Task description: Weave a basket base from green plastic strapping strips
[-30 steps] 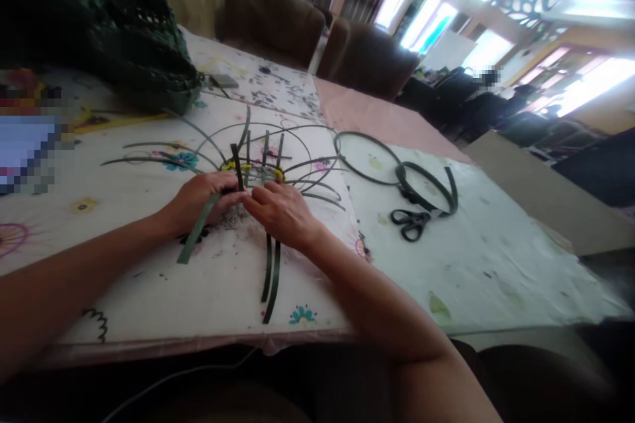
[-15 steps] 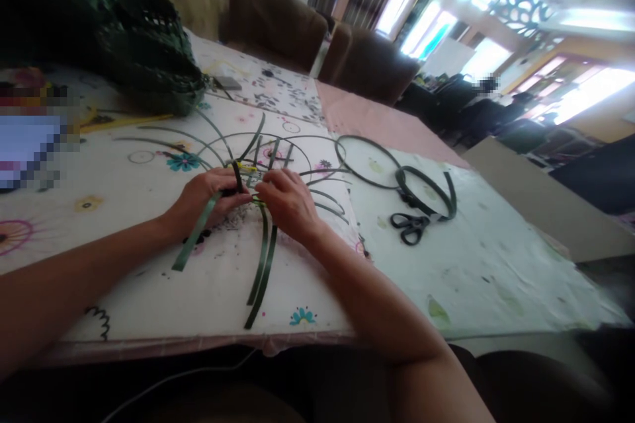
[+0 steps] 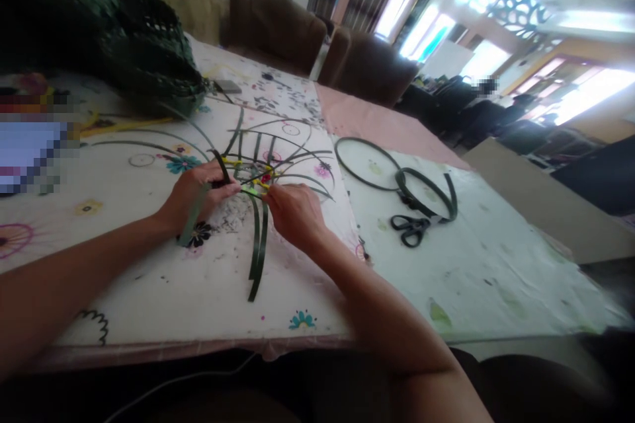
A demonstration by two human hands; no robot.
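Observation:
Between my hands lies a loose weave of dark green strips (image 3: 258, 152), with yellow and bright green bits at its middle. My left hand (image 3: 198, 195) is closed on a green strip (image 3: 191, 221) at the weave's left side; one end of it hangs below the fingers. On the right side, my right hand (image 3: 295, 211) pinches the weave's near edge, thumb and fingers pressed together. Two strip ends (image 3: 258, 254) hang toward me between the hands. Long strips curve out to the left and right over the flowered tablecloth. Exactly what the fingertips press on is partly hidden.
To the right lie black-handled scissors (image 3: 413, 230), a coiled dark strip (image 3: 429, 195) and a thin hoop (image 3: 367, 163). A dark green woven basket (image 3: 153, 59) stands at the back left, near a blurred screen (image 3: 30, 152). Brown chairs (image 3: 278, 23) line the far side.
The weave has turned and shifted slightly left and away, its hanging ends rising a little. My left hand moved slightly left; my right fingers slid to the near edge, showing the weave's middle.

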